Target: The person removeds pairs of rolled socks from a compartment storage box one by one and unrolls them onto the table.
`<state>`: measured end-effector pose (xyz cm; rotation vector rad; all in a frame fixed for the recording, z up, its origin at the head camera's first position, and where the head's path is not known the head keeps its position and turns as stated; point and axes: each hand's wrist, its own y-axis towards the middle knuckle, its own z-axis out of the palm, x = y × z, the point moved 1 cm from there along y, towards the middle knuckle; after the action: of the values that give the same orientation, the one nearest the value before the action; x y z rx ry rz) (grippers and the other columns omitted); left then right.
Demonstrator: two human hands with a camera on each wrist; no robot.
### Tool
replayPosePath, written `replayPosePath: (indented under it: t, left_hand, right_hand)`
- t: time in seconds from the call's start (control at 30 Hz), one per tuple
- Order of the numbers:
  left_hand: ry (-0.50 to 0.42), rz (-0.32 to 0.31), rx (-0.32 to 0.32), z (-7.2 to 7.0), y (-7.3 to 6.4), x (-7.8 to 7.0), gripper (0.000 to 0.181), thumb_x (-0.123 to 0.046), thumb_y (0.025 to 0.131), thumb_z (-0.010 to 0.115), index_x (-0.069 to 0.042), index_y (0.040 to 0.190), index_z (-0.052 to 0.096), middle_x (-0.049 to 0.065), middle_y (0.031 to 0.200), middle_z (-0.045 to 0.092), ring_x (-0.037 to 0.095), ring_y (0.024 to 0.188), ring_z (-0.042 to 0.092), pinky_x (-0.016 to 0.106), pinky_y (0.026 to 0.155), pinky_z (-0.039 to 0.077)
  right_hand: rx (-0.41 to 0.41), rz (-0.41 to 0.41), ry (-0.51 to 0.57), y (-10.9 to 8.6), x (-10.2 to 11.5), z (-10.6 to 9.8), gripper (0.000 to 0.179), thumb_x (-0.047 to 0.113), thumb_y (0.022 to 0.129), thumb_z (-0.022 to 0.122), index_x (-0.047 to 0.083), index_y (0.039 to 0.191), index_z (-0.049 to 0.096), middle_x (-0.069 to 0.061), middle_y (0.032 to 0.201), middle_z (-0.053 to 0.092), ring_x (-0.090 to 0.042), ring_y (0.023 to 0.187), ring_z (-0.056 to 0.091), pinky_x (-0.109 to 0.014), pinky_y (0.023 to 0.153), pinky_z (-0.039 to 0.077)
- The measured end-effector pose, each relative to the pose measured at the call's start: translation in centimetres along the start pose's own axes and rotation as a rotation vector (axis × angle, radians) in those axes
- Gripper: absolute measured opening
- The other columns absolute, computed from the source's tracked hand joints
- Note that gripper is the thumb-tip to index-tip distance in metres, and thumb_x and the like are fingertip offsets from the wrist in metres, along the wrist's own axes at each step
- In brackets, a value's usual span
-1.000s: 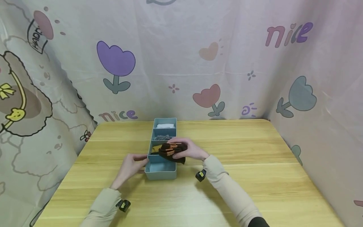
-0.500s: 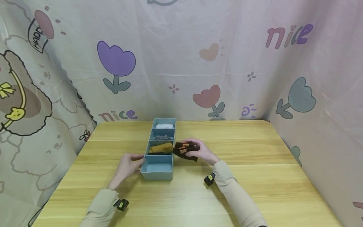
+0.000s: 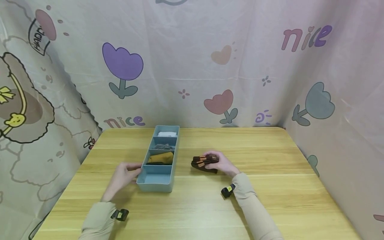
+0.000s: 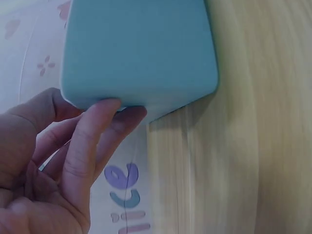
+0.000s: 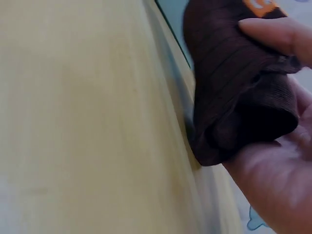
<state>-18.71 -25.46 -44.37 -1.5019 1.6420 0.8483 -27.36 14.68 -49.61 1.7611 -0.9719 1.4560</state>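
Note:
A long blue-grey storage box [image 3: 154, 188] with a row of compartments lies lengthwise on the table. My left hand [image 3: 122, 176] holds its near left side; in the left wrist view the thumb and fingers [image 4: 80, 151] lie against the box's edge. To the right of the box, my right hand [image 3: 220, 164] grips folded dark brown socks [image 3: 199, 163] with orange lettering. The right wrist view shows the ribbed socks [image 5: 229, 63] between thumb and fingers. A folded mustard cloth [image 3: 161, 157] sits in the box's second-nearest compartment; the nearest compartment holds nothing.
Grey fabric [image 3: 163, 146] and a white folded item [image 3: 167, 134] lie in the two far compartments. The wooden table [image 3: 255, 150] ends at a printed curtain [image 3: 180, 66] behind, with more curtain at both sides.
The socks have moved right, away from above the box, in my right hand, uncovering the mustard cloth. The box and my left hand have shifted left.

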Motion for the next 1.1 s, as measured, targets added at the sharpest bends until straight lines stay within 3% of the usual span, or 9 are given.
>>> replayPosePath:
  t: [0.27,0.6,0.93,1.0,1.1]
  left_hand:
    - [0.028,-0.027,-0.019,-1.8,-0.6,0.9,0.033,-0.003,0.095,0.063,0.015,0.123,0.063,0.037,0.118,0.066,0.012,0.076,0.074,0.029,0.062,0.062]
    - [0.041,-0.036,-0.040,-3.2,-1.2,1.5,0.036,-0.006,0.096,0.064,0.014,0.126,0.062,0.035,0.117,0.067,0.007,0.076,0.073,0.029,0.062,0.062]
    - [0.075,-0.063,-0.030,-3.8,-0.9,2.0,0.036,-0.007,0.097,0.064,0.014,0.126,0.062,0.034,0.115,0.068,0.006,0.075,0.073,0.028,0.062,0.061]
    - [0.095,-0.064,-0.038,-3.8,-0.9,1.8,0.036,-0.007,0.096,0.064,0.014,0.125,0.062,0.033,0.115,0.069,0.009,0.077,0.073,0.028,0.062,0.061]
    - [0.214,-0.030,-0.094,-3.4,-1.1,1.0,0.035,-0.010,0.095,0.066,0.011,0.123,0.066,0.030,0.117,0.070,0.021,0.087,0.076,0.028,0.068,0.061]
  right_hand:
    - [-0.008,-0.032,0.009,-0.3,-1.3,-0.8,0.055,0.002,0.080,0.075,-0.003,0.133,0.059,-0.016,0.128,0.068,-0.010,0.107,0.066,-0.027,0.093,0.054]
    - [-0.123,-0.080,-0.023,-0.4,-1.9,-0.3,0.051,-0.004,0.081,0.075,-0.007,0.129,0.058,-0.031,0.125,0.065,0.000,0.100,0.066,-0.020,0.091,0.052]
    - [-0.121,-0.053,-0.002,-0.6,-2.3,0.0,0.051,0.000,0.082,0.077,-0.003,0.129,0.061,-0.028,0.128,0.065,-0.006,0.101,0.067,-0.022,0.091,0.055]
    - [-0.121,-0.061,-0.002,-0.6,-2.4,0.1,0.050,0.001,0.082,0.077,-0.003,0.130,0.061,-0.030,0.128,0.064,-0.006,0.100,0.068,-0.022,0.089,0.055]
    - [-0.120,-0.083,-0.009,-0.7,-2.4,0.1,0.050,0.001,0.083,0.076,-0.004,0.130,0.061,-0.031,0.127,0.064,-0.004,0.099,0.068,-0.022,0.089,0.055]
